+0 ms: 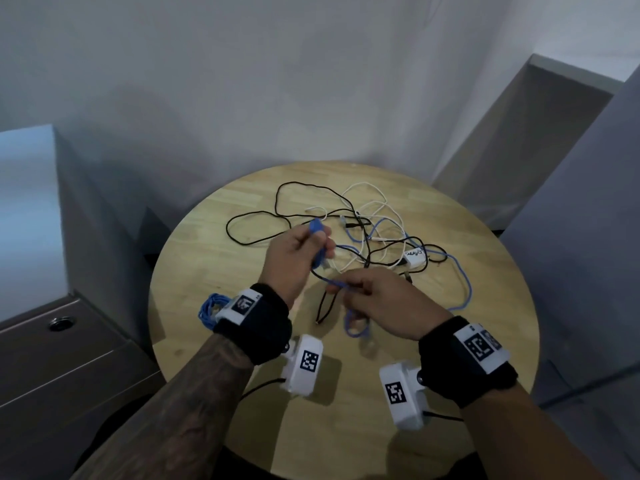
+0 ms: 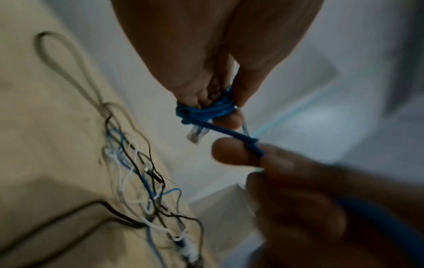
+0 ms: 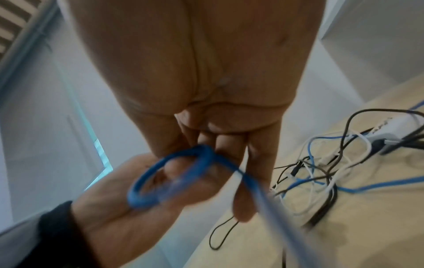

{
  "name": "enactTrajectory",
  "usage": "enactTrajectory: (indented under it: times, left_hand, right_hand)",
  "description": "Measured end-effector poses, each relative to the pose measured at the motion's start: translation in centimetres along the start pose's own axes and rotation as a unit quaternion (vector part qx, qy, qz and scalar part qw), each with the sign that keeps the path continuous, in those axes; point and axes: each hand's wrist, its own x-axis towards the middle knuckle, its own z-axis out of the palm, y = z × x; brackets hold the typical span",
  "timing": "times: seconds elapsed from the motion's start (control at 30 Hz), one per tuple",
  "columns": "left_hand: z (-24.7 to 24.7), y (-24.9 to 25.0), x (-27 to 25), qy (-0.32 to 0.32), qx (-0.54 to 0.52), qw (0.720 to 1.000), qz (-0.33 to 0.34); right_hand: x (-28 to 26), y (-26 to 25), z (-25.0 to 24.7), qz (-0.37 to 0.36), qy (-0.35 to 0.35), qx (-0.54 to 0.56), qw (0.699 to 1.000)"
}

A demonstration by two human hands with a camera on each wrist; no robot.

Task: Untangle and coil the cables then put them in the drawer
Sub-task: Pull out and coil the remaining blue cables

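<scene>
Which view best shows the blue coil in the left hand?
Left wrist: the blue coil shows sharply as several turns wound round the left hand's fingers. The right wrist view shows it as a blurred loop; the head view shows only a small blue patch.

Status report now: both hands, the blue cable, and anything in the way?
Left hand holds blue cable coil. Right hand pinches its free length. Black and white cables tangled with it on table.

Round wooden table (image 1: 398, 427), grey cabinet (image 1: 62, 358), white wall (image 1: 277, 81)
</scene>
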Motion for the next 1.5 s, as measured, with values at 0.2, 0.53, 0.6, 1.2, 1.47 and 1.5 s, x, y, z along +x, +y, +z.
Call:
enactTrajectory:
  times: [0.2,0.53,0.6,1.2,1.47,1.5]
  left_hand:
    - [0.5,-0.7,-1.0,-0.191,0.275,0.942,0.006]
    - [0.2,2.2,-0.8,-0.065,-0.013,0.993,-0.102]
    - [-0.4,2.3,-0.6,-0.051,-0.033,0.992,-0.11]
    - [0.9,3.0,-1.6,-0.171,-0.283,0.911,-0.248]
    - [0.6,4.0,-1.6,-0.196,-0.13,0.959,-0.159]
    - [0.5,3.9,-1.5,-0.197,-0.109,0.963,-0.146]
  right_hand:
    - [0.1,-0.3,-2.2,-0.076,0.208,0.039,0.974]
    - [-0.8,1.3,-5.7,-0.046,0.172,0.08,0.981]
    - [-0.7,1.3,-5.5,-0.047,0.133,0.041,0.989]
    - [0.3,0.3,-0.7,-0.093,0.104,0.084,0.987]
    - [0.7,0.6,-1.2,-0.105,0.136,-0.006,0.985]
    - [0.7,0.6,-1.2,-0.111,0.146,-0.008,0.983]
